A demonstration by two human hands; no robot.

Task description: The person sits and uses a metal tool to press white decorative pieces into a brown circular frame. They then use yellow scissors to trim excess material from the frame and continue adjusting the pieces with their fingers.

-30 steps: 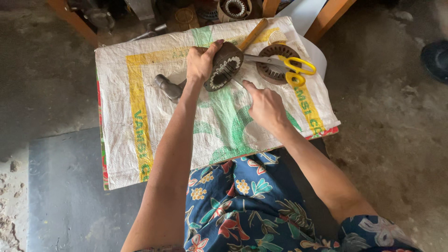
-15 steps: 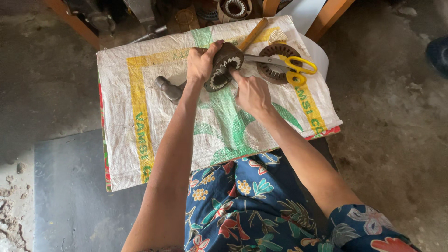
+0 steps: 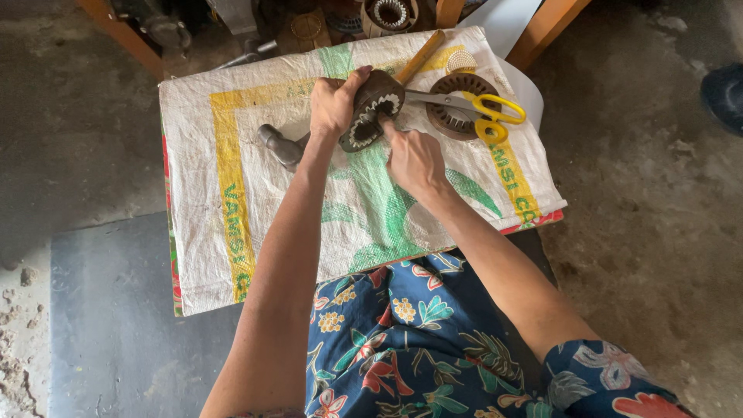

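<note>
Hands (image 3: 334,104) (image 3: 412,159) grip stator ring (image 3: 371,110) near sack's (image 3: 232,193) far edge.

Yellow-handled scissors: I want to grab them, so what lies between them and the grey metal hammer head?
In the head view, the left hand gripping a brown toothed ring sits between them.

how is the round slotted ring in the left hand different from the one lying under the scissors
The held ring is tilted up on edge in the left hand, with the right hand at its rim; the lying ring rests flat on the sack, partly covered by the scissors. Both are dark, round and toothed inside.
</note>
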